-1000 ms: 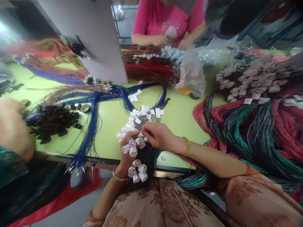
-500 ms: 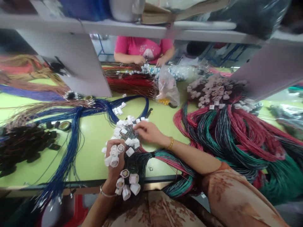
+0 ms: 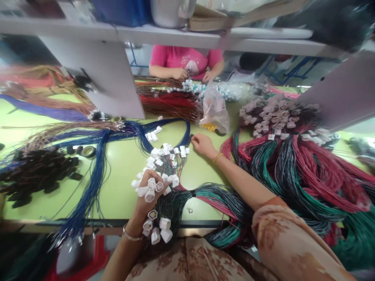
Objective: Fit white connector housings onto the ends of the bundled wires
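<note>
White plugs [image 3: 150, 190] are bunched in the person's left hand [image 3: 144, 204], above the near side of the table [image 3: 123, 187]; its grip is closed around them. Their open ends face back toward the wearer, at 6 o'clock. With the white plugs above and below the hand, the spread's long axis runs from 7 o'clock to 1 o'clock. Beside it, dark wires [image 3: 216, 193] gathered by a black tie [image 3: 192, 194] trail toward 4 o'clock. At 2 o'clock from there, the right hand [image 3: 204, 146] has thumb and fingertips close together at a small dark thing [image 3: 191, 137]; I cannot tell whether it is gripped. Blue wires [image 3: 98, 168] lie toward 10 o'clock.
</note>
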`<state>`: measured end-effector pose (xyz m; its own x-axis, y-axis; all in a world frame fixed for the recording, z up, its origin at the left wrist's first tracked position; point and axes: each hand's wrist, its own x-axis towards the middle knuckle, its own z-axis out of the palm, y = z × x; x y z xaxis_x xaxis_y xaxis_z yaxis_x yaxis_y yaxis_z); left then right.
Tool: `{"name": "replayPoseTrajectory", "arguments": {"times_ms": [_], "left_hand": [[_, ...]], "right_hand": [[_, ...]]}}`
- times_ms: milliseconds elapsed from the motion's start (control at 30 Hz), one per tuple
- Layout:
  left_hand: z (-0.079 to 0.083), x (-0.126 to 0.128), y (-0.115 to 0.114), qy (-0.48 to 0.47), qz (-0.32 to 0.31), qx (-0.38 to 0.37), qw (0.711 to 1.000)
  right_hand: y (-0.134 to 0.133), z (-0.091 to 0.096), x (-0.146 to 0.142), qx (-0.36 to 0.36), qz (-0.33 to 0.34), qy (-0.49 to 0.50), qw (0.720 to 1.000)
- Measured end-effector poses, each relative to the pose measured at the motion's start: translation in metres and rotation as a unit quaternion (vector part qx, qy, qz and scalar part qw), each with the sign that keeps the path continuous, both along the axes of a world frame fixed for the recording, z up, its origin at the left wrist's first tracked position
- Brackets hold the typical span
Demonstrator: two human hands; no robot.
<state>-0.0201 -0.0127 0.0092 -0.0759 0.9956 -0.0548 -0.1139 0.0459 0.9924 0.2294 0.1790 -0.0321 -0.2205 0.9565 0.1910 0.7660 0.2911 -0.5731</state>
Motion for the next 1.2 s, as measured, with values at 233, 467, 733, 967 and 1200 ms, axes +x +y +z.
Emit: {"name": "replayPoseTrajectory", "arguments": {"times_ms": [233,467,733,967,1200], "left_hand": [[-0.003,0.000,-0.001,-0.033,0.058,-0.058,0.996],[0.000,-0.009,-0.005,-0.018,-0.028,-0.065,0.997],[-0.004,-0.009,-0.004,0.010,0.007,-0.042,0.999],[0.001,-0.008,-0.003,0.034,-0.017,-0.048,0.998],[-0.003,-0.007,-0.004,0.004,0.014,-0.047,0.999]], "right_hand": [[0.001,-0.001,0.018,-0.010,-0.024,0.022,0.999],[0.002,0.000,0.012,-0.020,-0.002,0.016,1.000],[0.003,0.005,0.004,-0.029,0.000,0.026,0.999],[-0.001,0.011,0.005,-0.093,-0.015,0.167,0.981],[-0.030,0.028,-0.005,-0.214,-0.015,0.370,0.904]]}}
